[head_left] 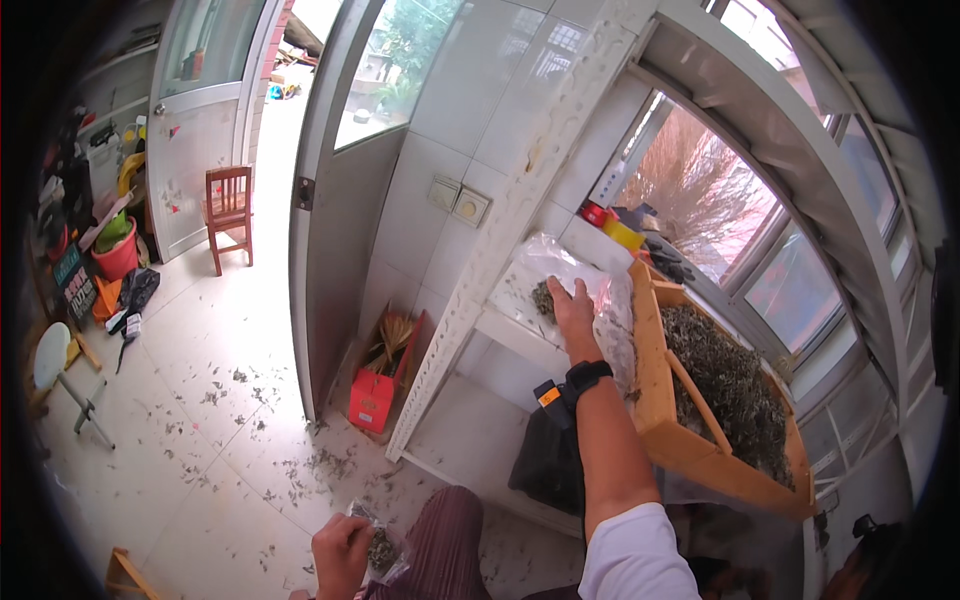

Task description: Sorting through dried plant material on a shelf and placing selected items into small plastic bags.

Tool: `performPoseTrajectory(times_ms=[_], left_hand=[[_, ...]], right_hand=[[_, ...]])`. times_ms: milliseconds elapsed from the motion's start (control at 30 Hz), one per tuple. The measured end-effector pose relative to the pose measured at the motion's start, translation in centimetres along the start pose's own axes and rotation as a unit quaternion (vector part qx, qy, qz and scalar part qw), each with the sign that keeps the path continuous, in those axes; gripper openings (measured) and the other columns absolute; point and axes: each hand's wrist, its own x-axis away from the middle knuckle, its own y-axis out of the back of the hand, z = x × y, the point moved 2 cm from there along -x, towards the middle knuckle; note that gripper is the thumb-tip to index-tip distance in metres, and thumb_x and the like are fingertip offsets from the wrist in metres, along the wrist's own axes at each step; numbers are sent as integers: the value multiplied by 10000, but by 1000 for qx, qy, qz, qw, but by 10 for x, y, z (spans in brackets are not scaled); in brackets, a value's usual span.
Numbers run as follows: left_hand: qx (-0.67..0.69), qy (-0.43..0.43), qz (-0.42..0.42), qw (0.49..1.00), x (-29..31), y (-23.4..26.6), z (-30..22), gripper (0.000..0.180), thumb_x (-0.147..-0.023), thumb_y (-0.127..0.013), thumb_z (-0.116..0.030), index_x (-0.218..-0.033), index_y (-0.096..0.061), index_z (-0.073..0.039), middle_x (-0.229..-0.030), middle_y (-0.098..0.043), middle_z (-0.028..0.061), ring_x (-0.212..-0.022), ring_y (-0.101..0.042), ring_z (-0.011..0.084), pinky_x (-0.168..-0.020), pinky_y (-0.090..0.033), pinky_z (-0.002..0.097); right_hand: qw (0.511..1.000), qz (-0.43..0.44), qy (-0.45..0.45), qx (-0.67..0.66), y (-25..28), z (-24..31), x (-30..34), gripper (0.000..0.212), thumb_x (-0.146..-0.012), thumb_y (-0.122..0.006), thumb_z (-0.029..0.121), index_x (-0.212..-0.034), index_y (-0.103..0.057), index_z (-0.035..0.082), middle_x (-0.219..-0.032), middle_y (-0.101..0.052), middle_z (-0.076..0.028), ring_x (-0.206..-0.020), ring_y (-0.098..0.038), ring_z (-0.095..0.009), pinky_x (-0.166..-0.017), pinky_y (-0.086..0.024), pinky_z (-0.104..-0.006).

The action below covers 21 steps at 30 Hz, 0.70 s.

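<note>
Ref.: wooden tray [655, 385], dried herb [725, 380] plentiful. Left of tray: R hand [573, 312], thumb & finger apart, by herb clump [543, 297]. Lower left: L hand [342, 555] pinching clear bag [398, 562], part-filled; we'd est. much left.

A white shelf [525, 340] carries a crumpled clear plastic bag [567, 257], a small clump of dried leaves [543, 297] at the bag's near-left edge, and a wooden tray [655, 405] to the right. On the lower shelf [468, 415] sits a dark bundle [548, 462]. The pale tiled floor [180, 515] is strewn with leaf bits [290, 480] and bears a wooden chair [231, 207], a red box [371, 402], a round-seated stool [52, 352] and a black plastic bag [138, 290]
</note>
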Motion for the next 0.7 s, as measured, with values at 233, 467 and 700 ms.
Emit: performPoseTrajectory(times_ms=[233,467,700], left_hand=[[-7,21,8,1000,-7,0,3,80,-817,-565,-38,-841,-598,32,-748,-584,178,-661,-564,341,-594,-443,369],[35,28,2,999,-20,-18,5,62,-767,-592,-10,-810,-615,29,-699,-568,139,-614,-562,254,-558,-430,318],[87,70,-23,993,-17,-31,12,52,-710,-642,1,-755,-634,25,-650,-566,110,-571,-565,196,-526,-425,285]], right_hand=[[992,-4,14,127,-30,13,-8,577,-769,-574,479,-1249,-533,163,-1239,-480,-240,-1192,-405,-413,-982,-356,-461],[949,-27,253,188,-43,10,2,171,-755,-615,116,-917,-649,74,-978,-554,-183,-958,-494,-342,-842,-417,-468],[922,-35,320,215,-36,29,13,123,-729,-607,88,-841,-641,51,-917,-603,-101,-936,-521,-294,-795,-432,-427]])
